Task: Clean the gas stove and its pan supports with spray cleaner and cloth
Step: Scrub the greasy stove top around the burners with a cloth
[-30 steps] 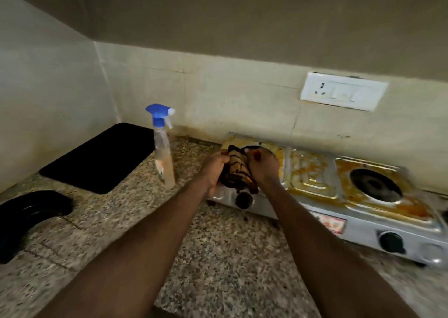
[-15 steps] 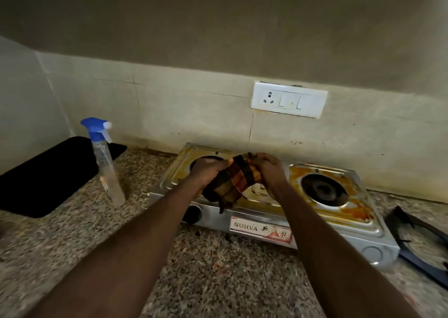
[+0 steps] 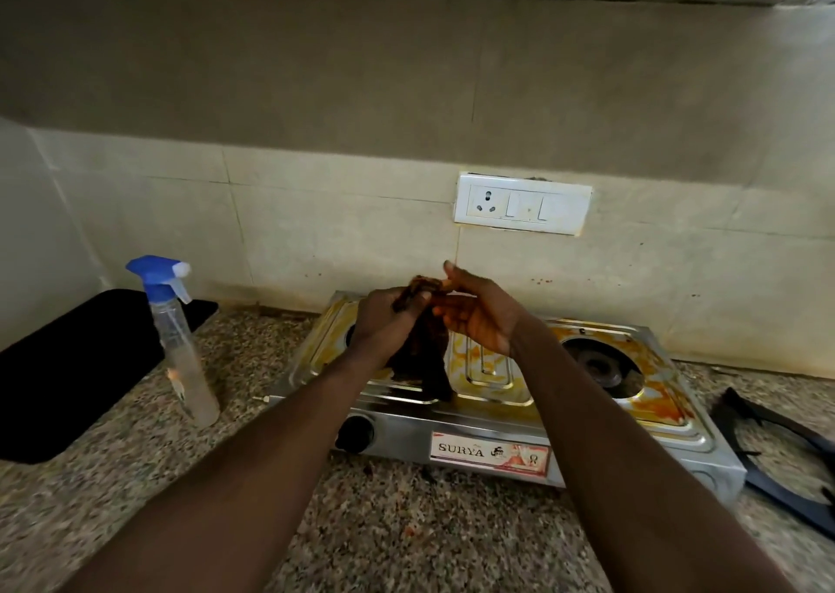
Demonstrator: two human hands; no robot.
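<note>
Lettering on the head view read "SURYA" on a red and white label (image 3: pixel 490 453), stuck to the front face of the stove (image 3: pixel 492 416) at lower centre. The stove was a steel box with a ribbed, pressed top smeared with orange stains. It showed one round black knob (image 3: pixel 354 432) and one open burner well (image 3: pixel 601 362) right of centre.

Above its left half, at the centre of the frame, the left hand (image 3: pixel 386 323) gripped one dark checked cloth (image 3: pixel 422 360), fingers curled round the bunched upper part while the rest hung limp onto the steel. The right hand (image 3: pixel 481 319) lay against the cloth's top end, one finger raised straight; whether it pinched the cloth could not be told.

One clear plastic spray bottle (image 3: pixel 183 348) with a blue trigger head stood upright at left on the speckled granite counter (image 3: pixel 406 529). One black pan support (image 3: pixel 781 452) lay at the right edge, beside the stove. One black mat (image 3: pixel 68 366) lay at far left. One white socket plate (image 3: pixel 522 204) sat on the tiled wall, above centre.
</note>
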